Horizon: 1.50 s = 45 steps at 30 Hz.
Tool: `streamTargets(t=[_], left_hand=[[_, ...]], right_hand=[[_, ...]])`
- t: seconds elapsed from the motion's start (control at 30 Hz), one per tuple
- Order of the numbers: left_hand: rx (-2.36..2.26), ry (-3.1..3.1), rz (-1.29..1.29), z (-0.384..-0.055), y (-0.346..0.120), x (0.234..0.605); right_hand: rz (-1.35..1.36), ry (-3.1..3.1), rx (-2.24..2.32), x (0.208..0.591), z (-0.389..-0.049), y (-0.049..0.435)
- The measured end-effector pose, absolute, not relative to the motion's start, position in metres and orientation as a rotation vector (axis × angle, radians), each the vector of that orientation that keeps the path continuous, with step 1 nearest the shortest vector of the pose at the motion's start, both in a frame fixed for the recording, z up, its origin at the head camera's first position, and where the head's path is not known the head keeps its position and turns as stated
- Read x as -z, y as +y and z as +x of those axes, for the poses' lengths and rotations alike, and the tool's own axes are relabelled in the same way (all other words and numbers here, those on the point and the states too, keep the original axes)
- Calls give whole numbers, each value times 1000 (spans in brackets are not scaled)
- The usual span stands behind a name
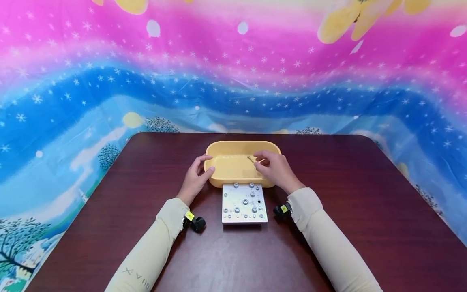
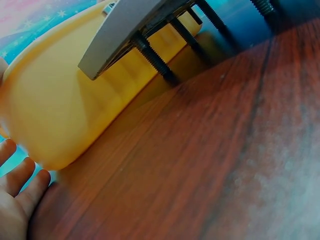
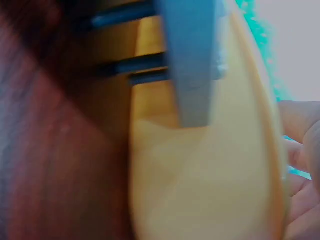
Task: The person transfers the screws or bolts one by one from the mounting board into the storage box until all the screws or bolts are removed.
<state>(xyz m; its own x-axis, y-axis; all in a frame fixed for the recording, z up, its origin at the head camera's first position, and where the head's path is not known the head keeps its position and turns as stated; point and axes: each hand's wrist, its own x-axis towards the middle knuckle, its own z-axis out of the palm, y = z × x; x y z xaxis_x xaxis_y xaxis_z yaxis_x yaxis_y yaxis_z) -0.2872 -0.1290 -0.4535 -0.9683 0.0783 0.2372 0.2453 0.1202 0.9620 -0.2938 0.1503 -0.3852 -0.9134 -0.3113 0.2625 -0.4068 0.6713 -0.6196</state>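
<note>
A yellow oblong tray [image 1: 243, 181] stands in the middle of the table. My left hand [image 1: 194, 180] holds its left end, thumb and forefinger at the rim; in the left wrist view the other fingers [image 2: 20, 175] lie spread beside the outer wall. Over the tray's right side, my right hand [image 1: 277, 167] pinches a slim brass-coloured screw [image 1: 251, 159] between thumb and fingers. The screw is too small to make out in detail. Against the tray's near side stands a silver metal plate [image 1: 231, 202] with several round-headed bolts; their threaded shanks [image 2: 150, 55] reach down below it.
The dark red-brown table [image 1: 339, 174] extends to both sides and in front of the plate. Black wrist cameras [image 1: 197, 224] sit on both wrists, near the plate's sides. A patterned cloth [image 1: 233, 81] hangs behind the table.
</note>
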Motion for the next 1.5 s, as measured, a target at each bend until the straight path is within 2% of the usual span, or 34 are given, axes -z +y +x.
streamTargets(t=[0.33,0.43,0.6,1.13,1.5], left_hand=[[1960,-2254,-323,-287,-130,450],[1965,-2275,-332,-280,-130,437],[1961,-2301,-298,-282,-133,441],[1993,-2298,-258,-285,-130,446],[1973,-2345,-256,-264,-123,419]], right_hand=[[620,-2912,-873,336,-265,151],[672,-3017,-774,326,-255,146],[758,-3094,-651,330,-247,137],[630,-3056,-62,344,-236,120],[551,-3026,49,350,-232,117]])
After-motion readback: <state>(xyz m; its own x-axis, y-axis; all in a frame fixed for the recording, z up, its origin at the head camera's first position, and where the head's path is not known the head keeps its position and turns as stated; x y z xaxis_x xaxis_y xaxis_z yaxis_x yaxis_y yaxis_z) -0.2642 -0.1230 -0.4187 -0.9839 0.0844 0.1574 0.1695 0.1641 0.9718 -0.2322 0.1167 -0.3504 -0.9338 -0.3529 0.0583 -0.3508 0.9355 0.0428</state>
